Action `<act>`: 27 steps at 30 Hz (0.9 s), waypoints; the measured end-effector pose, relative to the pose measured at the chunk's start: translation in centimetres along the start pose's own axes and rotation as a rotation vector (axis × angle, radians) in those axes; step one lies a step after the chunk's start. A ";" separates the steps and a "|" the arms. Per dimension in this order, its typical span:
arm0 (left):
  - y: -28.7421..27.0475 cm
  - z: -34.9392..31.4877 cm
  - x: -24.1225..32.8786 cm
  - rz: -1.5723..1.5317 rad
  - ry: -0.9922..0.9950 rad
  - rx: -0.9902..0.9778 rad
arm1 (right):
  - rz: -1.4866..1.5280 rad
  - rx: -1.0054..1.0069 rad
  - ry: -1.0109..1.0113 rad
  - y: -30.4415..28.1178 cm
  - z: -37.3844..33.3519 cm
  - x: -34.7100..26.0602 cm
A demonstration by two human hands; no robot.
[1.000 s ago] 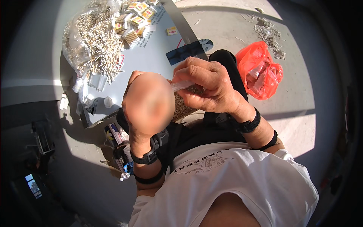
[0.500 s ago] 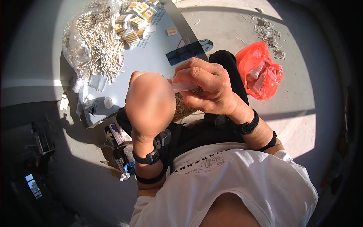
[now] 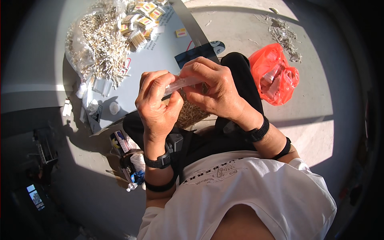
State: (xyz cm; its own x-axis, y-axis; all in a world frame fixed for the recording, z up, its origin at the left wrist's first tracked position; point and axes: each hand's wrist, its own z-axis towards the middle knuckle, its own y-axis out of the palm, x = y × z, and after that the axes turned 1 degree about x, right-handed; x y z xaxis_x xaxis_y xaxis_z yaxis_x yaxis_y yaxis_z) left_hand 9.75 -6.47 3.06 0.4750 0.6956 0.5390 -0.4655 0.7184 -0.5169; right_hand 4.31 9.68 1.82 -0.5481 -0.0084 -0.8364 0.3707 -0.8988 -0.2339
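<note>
Between my two hands is a narrow, clear plastic sleeve (image 3: 181, 83), held up above my lap. My left hand (image 3: 157, 105) pinches its left end with thumb and fingers. At the other end the fingers of my right hand (image 3: 218, 89) close on it, partly covering it. Whether anything lies inside the sleeve, I cannot tell. Beyond my left hand, a heap of loose cotton swabs (image 3: 107, 48) sits in clear plastic on the grey tabletop (image 3: 146, 70). Small packets of swabs (image 3: 146, 21) with yellow-and-white labels are piled beside the heap.
A red plastic bag (image 3: 274, 76) stands on the floor to my right, with scraps (image 3: 285, 38) scattered farther off. Under my hands, brownish swab-like material (image 3: 193, 115) shows between my legs. A small round container (image 3: 114, 108) is near the table's front edge.
My left hand has turned, so its fingers and thumb now show on the sleeve. More of the sleeve is visible between the hands; my right hand has shifted slightly left.
</note>
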 end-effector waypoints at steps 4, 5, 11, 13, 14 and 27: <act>2.4 -1.8 -3.0 -0.036 -0.160 -0.004 | -0.036 -0.003 0.103 1.3 -0.5 3.7; 3.0 -2.5 -4.0 -0.060 -0.221 -0.012 | -0.043 -0.011 0.146 1.7 -0.6 4.8; 6.5 -4.7 -8.6 -0.075 -0.295 -0.020 | -0.032 0.008 0.285 3.3 -1.3 9.9; 7.3 -5.2 -9.4 -0.088 -0.321 -0.016 | -0.038 0.013 0.314 3.7 -1.6 11.3; 7.5 -5.5 -9.8 -0.098 -0.347 -0.026 | -0.026 0.006 0.332 4.0 -1.7 11.8; 8.1 -6.5 -10.8 -0.404 -0.679 0.011 | 0.153 -0.069 0.597 4.2 -1.1 12.0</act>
State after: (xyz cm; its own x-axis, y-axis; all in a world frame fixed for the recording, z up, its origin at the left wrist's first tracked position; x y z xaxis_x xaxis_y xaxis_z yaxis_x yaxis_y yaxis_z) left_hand 5.68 -8.08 -11.27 0.0510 0.2228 0.9735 -0.3632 0.9122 -0.1897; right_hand 0.10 6.30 -9.78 0.0219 0.1295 -0.9913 0.4702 -0.8764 -0.1041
